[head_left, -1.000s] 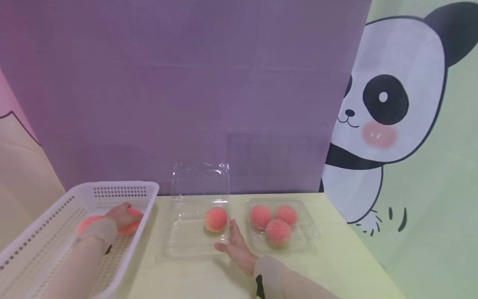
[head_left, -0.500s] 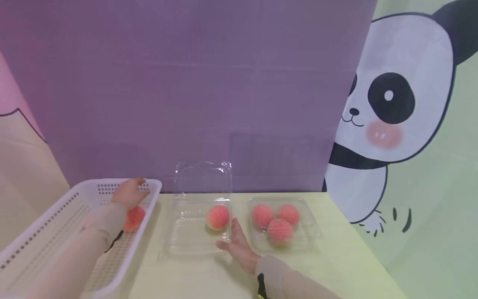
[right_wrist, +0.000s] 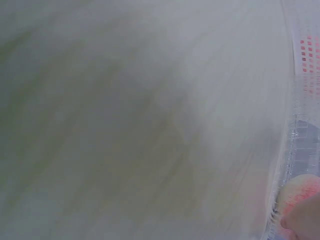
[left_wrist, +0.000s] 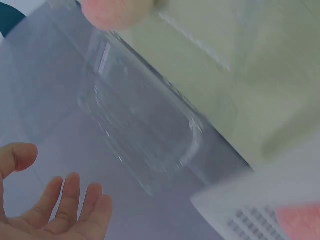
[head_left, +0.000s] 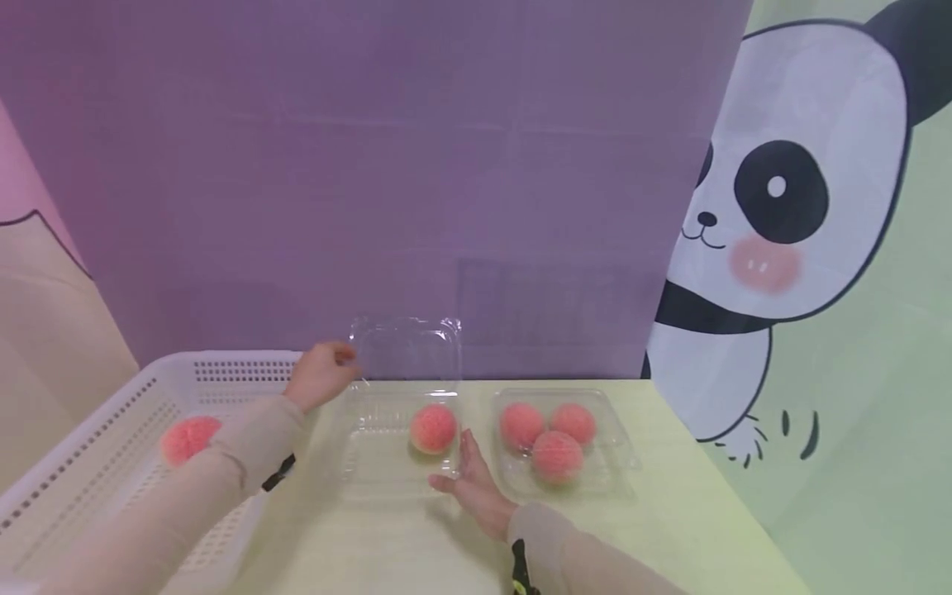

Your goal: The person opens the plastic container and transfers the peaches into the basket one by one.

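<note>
An open clear plastic clamshell box (head_left: pixel 372 463) lies mid-table, its lid (head_left: pixel 405 351) raised at the back. A pink peach (head_left: pixel 434 429) sits in its right half. My left hand (head_left: pixel 321 376) is in the air by the lid's left edge; the left wrist view shows its thumb and fingers (left_wrist: pixel 67 205) spread, holding nothing. Whether it touches the lid I cannot tell. Beside the box's right edge is my right hand (head_left: pixel 479 492), thumb and fingers extended, near the peach. In the right wrist view only a bit of that hand (right_wrist: pixel 305 220) shows, before the peach.
To the left stands a white perforated basket (head_left: pixel 245 368) with a peach (head_left: pixel 189 438) visible; my left arm hides part of it. A second clear box (head_left: pixel 610 463) with three peaches (head_left: pixel 556 457) sits at right. A purple backdrop (head_left: pixel 372 165) rises behind the table.
My left hand has risen out of the basket, away from the peaches there, and moved right to the raised lid. My right hand has stayed by the box.
</note>
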A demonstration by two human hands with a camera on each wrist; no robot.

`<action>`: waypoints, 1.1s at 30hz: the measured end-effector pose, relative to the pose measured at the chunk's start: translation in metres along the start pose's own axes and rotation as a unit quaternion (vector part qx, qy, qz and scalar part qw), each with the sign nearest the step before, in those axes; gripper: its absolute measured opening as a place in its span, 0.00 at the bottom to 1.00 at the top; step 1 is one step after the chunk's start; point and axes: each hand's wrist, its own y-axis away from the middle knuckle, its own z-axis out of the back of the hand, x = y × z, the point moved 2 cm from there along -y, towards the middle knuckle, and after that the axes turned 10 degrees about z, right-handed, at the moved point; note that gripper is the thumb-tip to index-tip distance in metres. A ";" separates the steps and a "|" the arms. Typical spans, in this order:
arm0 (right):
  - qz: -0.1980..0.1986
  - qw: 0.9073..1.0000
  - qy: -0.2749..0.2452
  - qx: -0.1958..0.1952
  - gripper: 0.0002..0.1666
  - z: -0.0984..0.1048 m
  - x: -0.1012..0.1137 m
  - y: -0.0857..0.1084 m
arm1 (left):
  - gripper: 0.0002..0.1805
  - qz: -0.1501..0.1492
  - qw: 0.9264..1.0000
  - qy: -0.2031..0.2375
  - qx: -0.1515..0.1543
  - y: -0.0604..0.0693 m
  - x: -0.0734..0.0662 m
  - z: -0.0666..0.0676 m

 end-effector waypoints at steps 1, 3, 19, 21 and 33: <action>0.001 1.000 0.001 -0.001 0.58 0.000 0.000 0.000 | 0.25 0.000 1.000 0.010 0.005 0.002 -0.005 -0.004; -0.001 1.000 0.004 -0.003 0.58 0.000 0.000 -0.001 | 0.25 -0.004 1.000 0.022 0.008 0.004 -0.012 -0.013; -0.009 1.000 0.004 -0.008 0.58 0.000 0.001 0.000 | 0.20 -0.020 0.999 0.026 0.033 0.013 -0.034 -0.079; -0.010 1.000 0.005 -0.008 0.58 0.000 0.001 0.001 | 0.20 -0.020 0.999 0.031 0.040 0.013 -0.035 -0.085; 0.008 1.000 -0.002 -0.008 0.57 -0.001 0.004 0.001 | 0.22 -0.060 0.996 0.047 0.055 -0.002 -0.030 -0.120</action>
